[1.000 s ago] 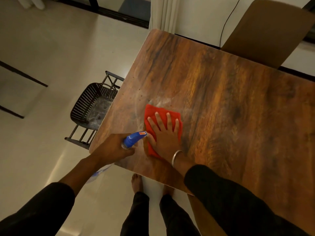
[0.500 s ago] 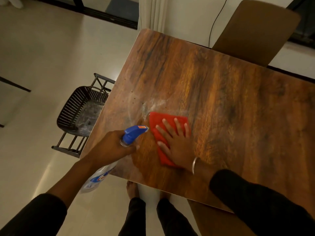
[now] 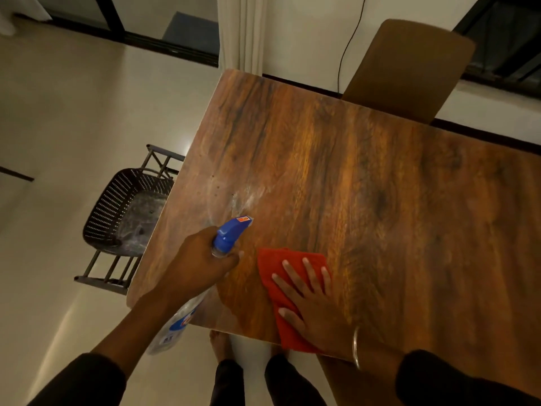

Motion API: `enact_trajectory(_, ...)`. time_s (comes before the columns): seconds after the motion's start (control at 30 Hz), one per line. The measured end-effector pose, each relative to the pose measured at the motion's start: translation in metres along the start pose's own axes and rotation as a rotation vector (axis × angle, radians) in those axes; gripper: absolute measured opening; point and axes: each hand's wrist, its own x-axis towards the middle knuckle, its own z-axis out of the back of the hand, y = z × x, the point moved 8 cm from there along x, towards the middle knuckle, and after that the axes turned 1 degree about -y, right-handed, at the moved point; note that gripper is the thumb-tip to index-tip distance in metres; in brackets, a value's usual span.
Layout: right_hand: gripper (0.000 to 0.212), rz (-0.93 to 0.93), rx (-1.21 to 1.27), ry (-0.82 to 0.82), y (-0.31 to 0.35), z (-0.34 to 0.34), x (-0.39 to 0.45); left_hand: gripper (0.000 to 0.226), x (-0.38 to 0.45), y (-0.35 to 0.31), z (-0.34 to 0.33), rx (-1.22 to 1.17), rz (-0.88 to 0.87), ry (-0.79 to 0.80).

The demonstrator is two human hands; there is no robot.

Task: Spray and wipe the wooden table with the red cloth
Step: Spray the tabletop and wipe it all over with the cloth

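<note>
Cloth [image 3: 288, 276] overhangs the worktop [image 3: 380, 186] edge under the flat, released right hand [image 3: 317, 312]; could slide off. Left hand [image 3: 199, 262] w/ grip clenched on bottle [image 3: 231, 235], nozzle near wet patch [image 3: 246, 200]: risk of over-spraying same spot.

Across the wooden table [image 3: 366, 186] we see bare surface from the far left corner out to the right edge, open to a passing hand. Near the front edge two things block the way: our left hand [image 3: 202, 262] gripping the spray bottle [image 3: 231, 234] over the left corner, and our right hand [image 3: 316, 312] flat on the red cloth [image 3: 275, 268] just beside it, a narrow gap between them. A brown chair back [image 3: 407, 71] stands against the far edge. Left of the table sits a dark perforated basket [image 3: 126, 206], possibly on a low rack, with open floor beyond it.
</note>
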Motion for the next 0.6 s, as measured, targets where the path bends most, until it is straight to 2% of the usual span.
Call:
enact_trajectory(0.07, 0.068, -0.077, 0.055, -0.011, -0.024, 0.010, 0.017, 0.013, 0.005, -0.009, -0.005, -0.009, -0.024, 0.023)
enact_trajectory(0.2, 0.067, -0.447, 0.136, -0.110, -0.078, 0.048, 0.102, 0.011, 0.016, -0.028, -0.009, -0.026, -0.056, 0.012)
enact_trajectory(0.27, 0.069, -0.542, 0.139, -0.107, -0.086, 0.063, 0.140, 0.010, 0.019, -0.036, -0.008, -0.036, -0.076, -0.005)
enact_trajectory(0.33, 0.069, -0.507, 0.108, -0.126, -0.070, 0.066, 0.158, 0.008, 0.019, -0.037, -0.002, -0.051, -0.070, -0.022)
enact_trajectory(0.4, 0.070, -0.385, 0.057, -0.135, -0.036, 0.057, 0.148, 0.007, 0.018, -0.036, 0.009, -0.054, -0.066, -0.053)
enact_trajectory(0.5, 0.074, -0.136, 0.043, -0.149, 0.033, 0.027, 0.099, 0.009, 0.015, -0.029, 0.034, -0.053, -0.036, -0.128)
enact_trajectory(0.6, 0.080, 0.027, 0.007, -0.113, 0.082, -0.005, 0.051, 0.010, 0.009, -0.016, 0.054, -0.050, -0.003, -0.161)
